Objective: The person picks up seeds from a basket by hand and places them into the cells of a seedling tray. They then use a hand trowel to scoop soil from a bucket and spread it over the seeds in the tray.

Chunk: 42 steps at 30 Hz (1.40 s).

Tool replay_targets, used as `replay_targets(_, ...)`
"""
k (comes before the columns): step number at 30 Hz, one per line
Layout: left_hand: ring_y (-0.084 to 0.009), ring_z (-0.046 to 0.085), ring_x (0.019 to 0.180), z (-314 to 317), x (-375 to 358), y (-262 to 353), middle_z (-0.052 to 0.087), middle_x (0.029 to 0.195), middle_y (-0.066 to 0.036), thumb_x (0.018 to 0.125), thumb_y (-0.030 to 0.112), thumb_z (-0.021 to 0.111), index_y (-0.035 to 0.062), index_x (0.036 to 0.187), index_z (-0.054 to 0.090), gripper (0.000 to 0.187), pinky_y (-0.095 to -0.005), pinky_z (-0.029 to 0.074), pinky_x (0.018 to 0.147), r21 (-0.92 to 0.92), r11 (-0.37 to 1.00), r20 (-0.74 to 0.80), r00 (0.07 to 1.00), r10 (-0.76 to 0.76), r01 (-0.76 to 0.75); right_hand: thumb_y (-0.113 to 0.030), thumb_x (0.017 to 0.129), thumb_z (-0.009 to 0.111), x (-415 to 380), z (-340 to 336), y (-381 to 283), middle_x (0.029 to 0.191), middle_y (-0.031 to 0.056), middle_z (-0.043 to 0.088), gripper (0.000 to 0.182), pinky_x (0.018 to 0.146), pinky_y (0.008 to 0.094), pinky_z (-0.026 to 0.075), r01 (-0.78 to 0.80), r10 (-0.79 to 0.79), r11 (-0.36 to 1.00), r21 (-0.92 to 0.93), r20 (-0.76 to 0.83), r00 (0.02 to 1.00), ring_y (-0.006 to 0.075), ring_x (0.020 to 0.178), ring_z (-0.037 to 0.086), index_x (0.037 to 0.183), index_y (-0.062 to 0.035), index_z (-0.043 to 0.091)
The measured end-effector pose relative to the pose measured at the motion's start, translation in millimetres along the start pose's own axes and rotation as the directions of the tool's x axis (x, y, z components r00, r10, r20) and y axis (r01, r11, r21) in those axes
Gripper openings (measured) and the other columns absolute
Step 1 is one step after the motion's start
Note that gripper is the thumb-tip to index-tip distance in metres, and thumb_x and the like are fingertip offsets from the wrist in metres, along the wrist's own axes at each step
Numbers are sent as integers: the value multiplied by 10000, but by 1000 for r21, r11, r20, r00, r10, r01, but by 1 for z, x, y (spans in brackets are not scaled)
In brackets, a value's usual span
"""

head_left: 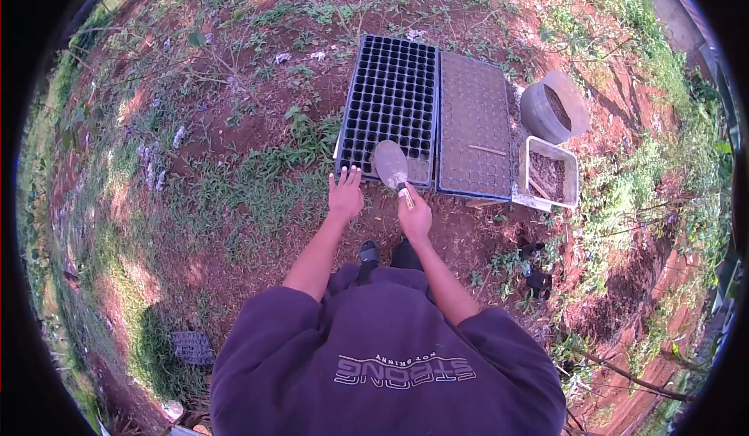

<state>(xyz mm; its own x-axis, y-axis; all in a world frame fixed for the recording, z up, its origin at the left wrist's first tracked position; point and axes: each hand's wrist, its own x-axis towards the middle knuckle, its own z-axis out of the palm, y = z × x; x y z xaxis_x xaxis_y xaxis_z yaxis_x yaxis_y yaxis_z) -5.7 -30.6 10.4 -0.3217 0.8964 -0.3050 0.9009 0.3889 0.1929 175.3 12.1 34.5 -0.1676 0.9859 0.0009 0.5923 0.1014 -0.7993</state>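
My right hand [415,216] grips the handle of a garden trowel [389,163], whose broad blade lies over the near end of a black seedling tray [395,88]. Most of that tray's cells look hollow and dark; a few at the near right corner hold soil. My left hand [346,195] rests with fingers stretched out at the tray's near left corner. Against the tray's right side is a second seedling tray [473,116], filled and covered with brown soil, with a thin stick [488,150] lying across it.
Right of the trays stand a round tub [538,112] with soil and a rectangular pale basin [573,178] holding crumbly material and a stick. Weeds and reddish bare ground surround them. A dark branch [636,377] slants at lower right. A grey block-like object [193,348] lies lower left.
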Motion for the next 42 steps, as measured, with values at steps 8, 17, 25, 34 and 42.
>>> replay_targets(8,-226,220,1440,-4,2,-5,248,1559,-22,889,193,451,131,1492,254,637,-536,97,1175,55,998,33,999,38,-39,-322,861,614,11,-25,9,937,209,685,341,759,454,520,-32,14,982,-185,-101,995,384,856,665,1141,-143,686)
replay_targets(17,-254,277,1418,6,3,-6,303,1535,-49,879,167,450,122,1471,294,614,-555,151,1154,36,998,-55,997,54,-52,-332,859,616,11,12,-7,892,207,680,341,720,482,518,19,-35,982,-186,-86,996,396,810,657,1150,-167,680)
replay_targets(25,-233,238,1434,5,4,-6,252,1558,-26,881,181,444,133,1492,250,643,-537,122,1169,19,999,15,999,32,-32,-328,855,610,-12,-3,2,844,202,674,358,690,491,520,-5,-13,981,-192,-92,996,394,782,658,1153,-141,679)
replay_targets(34,-229,224,1439,2,4,-9,242,1561,-25,877,183,451,138,1498,237,658,-540,133,1165,39,998,44,998,53,-55,-339,858,604,18,9,-14,859,201,673,354,712,484,518,3,-17,977,-213,-61,998,395,812,653,1162,-167,666)
replay_targets(42,-232,220,1441,8,5,-5,234,1564,-24,875,197,459,139,1498,235,666,-538,134,1166,28,999,31,999,32,-33,-310,851,603,-9,2,6,811,178,668,332,637,473,526,103,-126,955,-276,-66,990,371,723,660,1140,-165,680)
